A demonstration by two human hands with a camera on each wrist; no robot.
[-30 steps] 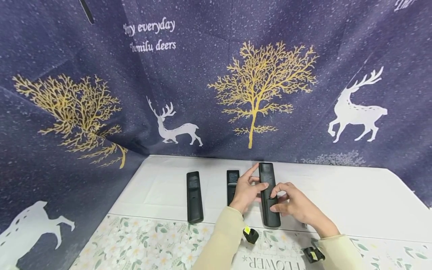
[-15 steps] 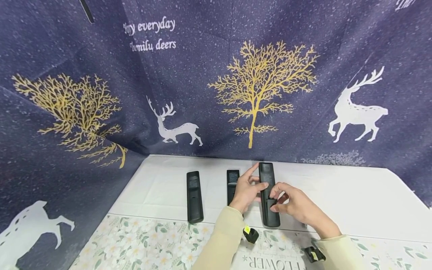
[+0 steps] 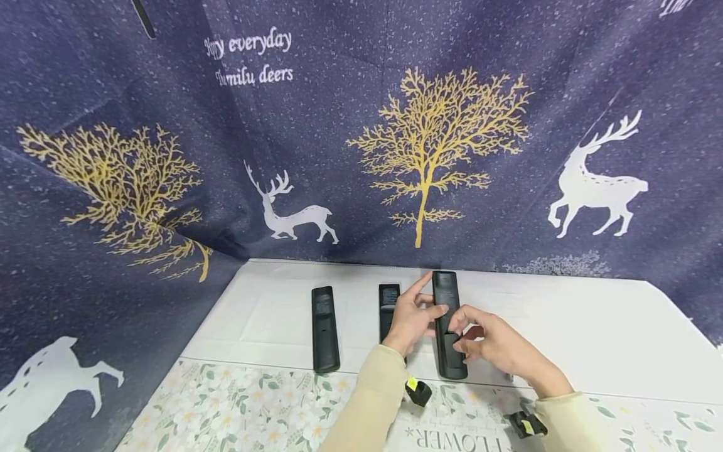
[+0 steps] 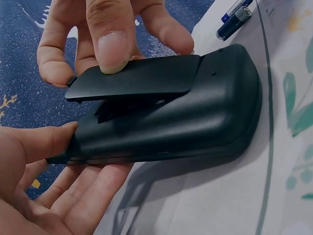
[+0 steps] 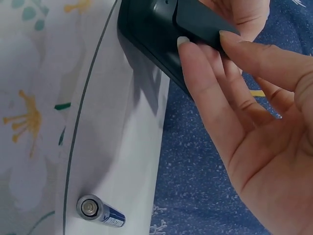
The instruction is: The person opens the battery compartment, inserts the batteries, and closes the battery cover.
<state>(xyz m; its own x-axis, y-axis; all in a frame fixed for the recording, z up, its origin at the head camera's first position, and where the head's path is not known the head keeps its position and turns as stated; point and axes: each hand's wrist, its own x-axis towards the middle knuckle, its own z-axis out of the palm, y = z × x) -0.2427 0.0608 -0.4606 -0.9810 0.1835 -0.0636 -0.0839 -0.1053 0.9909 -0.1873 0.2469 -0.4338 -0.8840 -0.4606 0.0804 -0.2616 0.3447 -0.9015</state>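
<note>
My left hand (image 3: pixel 411 320) grips a black remote control (image 3: pixel 446 295), back side up, with the thumb on one edge and fingers beneath. My right hand (image 3: pixel 491 339) pinches the remote's battery cover (image 4: pixel 137 81) between thumb and fingers. In the left wrist view the cover slants up from the remote body (image 4: pixel 195 122), its far end raised over a dark gap and its other end against the body near the rounded bottom. The right wrist view shows the right thumb and fingertips on the cover (image 5: pixel 203 24). The compartment's inside is mostly hidden.
Two more black remotes lie face down to the left: one (image 3: pixel 326 329) apart, another (image 3: pixel 390 295) partly behind my left hand. Blue and silver batteries (image 4: pixel 234 23) lie on the white tabletop (image 3: pixel 593 339), near the flowered cloth (image 3: pixel 254 402). A dark deer-print curtain (image 3: pixel 480 207) stands behind.
My right fingers have shifted slightly at the battery cover, and the cover has moved a little with them. The left hand and the remote stay nearly in place.
</note>
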